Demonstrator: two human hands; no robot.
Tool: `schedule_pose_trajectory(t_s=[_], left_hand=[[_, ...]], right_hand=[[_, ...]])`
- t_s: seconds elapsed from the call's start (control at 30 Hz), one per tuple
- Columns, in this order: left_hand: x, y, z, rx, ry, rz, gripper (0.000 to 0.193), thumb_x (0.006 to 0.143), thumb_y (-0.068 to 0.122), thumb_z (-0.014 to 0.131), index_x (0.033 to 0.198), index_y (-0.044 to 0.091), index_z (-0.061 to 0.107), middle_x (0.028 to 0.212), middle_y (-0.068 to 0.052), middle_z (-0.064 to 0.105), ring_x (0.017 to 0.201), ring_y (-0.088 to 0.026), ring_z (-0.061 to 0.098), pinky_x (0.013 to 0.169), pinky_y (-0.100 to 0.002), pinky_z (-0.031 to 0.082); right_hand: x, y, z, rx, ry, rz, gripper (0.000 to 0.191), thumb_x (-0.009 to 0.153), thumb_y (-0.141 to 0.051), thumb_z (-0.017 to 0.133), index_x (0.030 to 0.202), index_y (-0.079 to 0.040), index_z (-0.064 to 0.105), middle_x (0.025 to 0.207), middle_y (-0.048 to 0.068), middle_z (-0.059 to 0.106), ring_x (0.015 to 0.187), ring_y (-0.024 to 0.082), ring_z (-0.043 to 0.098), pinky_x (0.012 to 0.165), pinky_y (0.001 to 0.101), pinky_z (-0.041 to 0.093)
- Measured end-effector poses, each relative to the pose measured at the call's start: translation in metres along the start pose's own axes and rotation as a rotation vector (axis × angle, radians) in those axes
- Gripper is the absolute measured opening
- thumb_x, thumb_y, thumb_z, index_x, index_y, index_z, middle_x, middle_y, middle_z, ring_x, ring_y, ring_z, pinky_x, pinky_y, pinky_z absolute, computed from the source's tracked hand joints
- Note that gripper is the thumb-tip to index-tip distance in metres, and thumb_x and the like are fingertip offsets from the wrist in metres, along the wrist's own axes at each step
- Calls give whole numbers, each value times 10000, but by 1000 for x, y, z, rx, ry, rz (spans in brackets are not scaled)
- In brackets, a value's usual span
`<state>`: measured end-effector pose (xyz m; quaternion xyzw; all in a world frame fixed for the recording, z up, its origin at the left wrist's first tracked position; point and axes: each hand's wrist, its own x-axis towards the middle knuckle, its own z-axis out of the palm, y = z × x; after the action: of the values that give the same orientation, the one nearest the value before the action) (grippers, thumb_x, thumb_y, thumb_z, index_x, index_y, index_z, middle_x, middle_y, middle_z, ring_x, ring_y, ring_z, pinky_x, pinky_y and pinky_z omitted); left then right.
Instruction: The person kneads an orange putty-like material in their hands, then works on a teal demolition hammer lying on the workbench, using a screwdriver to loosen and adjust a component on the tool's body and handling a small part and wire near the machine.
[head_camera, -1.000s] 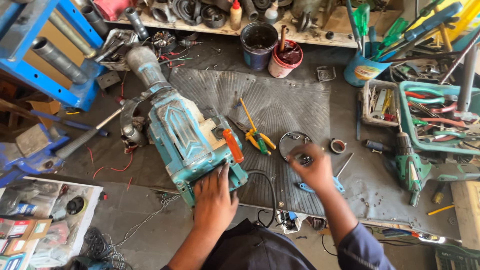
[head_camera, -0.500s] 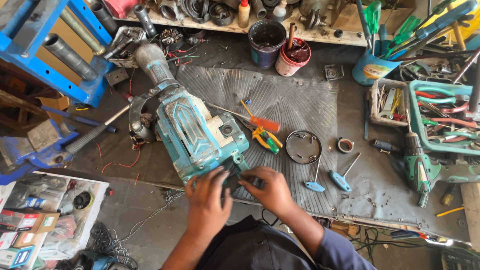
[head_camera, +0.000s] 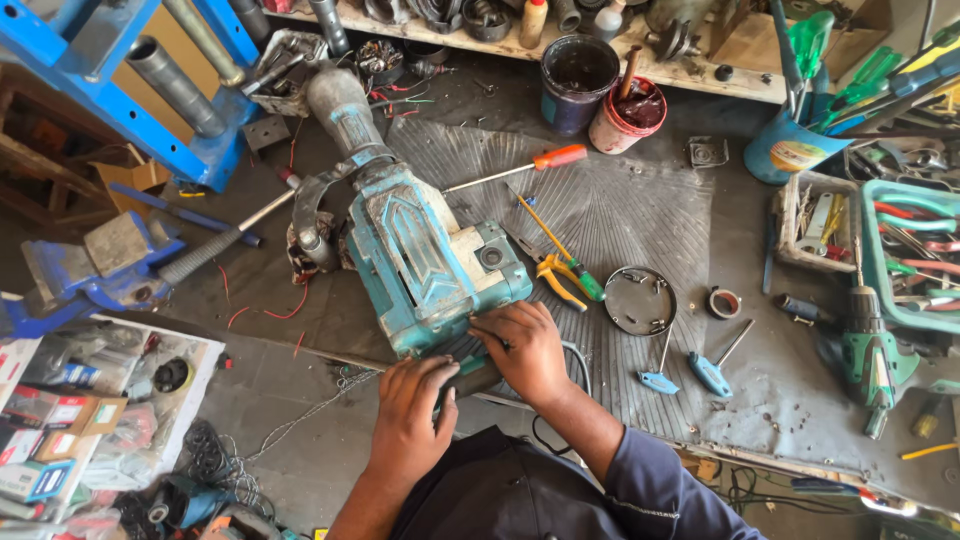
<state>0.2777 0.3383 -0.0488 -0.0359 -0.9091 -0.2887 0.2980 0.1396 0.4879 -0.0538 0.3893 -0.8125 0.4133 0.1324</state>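
Cluttered bench (head_camera: 800, 400) — hammer drill's (head_camera: 420, 250) handle under 2 hands (head_camera: 470, 380).

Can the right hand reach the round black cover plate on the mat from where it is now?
Probably yes. The right hand rests on the teal demolition hammer, and the round black cover plate lies close to its right on the mat, with only yellow-handled pliers nearby and nothing across the path.

1. You are in a power-tool repair workshop: a stripped teal demolition hammer (head_camera: 420, 250) lies on the grimy worktop (head_camera: 780, 400).
2. At 3 o'clock, a tray of pliers (head_camera: 915, 250); at 12, a cluttered wooden shelf (head_camera: 700, 70).
3. At 10 o'clock, a blue press frame (head_camera: 150, 90).
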Motion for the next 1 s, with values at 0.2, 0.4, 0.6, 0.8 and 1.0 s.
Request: schedule_pose_trajectory(t_s=[0.2,0.4,0.6,0.8,1.0], left_hand=[[12,-36,-30,-111,-29,61,328,829,15,699,1150,71,661,1179,-75,689,1075,-302,640,950,-448,483],[41,-79,-61,-180,-70,242,326,796,15,683,1114,86,666,1144,-62,686,1055,-278,645,946,-458,474],[76,-120,-78,-222,-129,275,337,823,12,694,1149,83,643,1182,-81,649,1121,-302,622,989,-467,456],[94,-150,-73,-214,-216,257,392,776,89,701,1165,76,648,1236,-106,624,1176,-332,571,1017,-514,411],[83,-164,-67,-187,-201,298,368,796,123,695,1159,91,647,1258,-98,616,1183,-328,552,1031,-523,383]], right_hand=[[8,-15,19,-31,24,84,168,818,-145,786,983,-114,797,948,12,761,874,214,669,801,354,463],[19,-38,44,-63,132,131,191,791,-137,808,976,-98,782,907,28,741,859,231,662,820,359,468],[34,-60,75,-82,241,262,171,791,-91,800,962,-96,786,904,35,758,832,221,665,807,349,476],[38,-74,97,-145,341,340,186,801,-81,814,985,-86,790,889,39,740,845,215,670,821,351,483],[34,-83,116,-217,417,335,189,785,-81,827,968,-89,782,921,34,755,861,206,678,855,352,484]])
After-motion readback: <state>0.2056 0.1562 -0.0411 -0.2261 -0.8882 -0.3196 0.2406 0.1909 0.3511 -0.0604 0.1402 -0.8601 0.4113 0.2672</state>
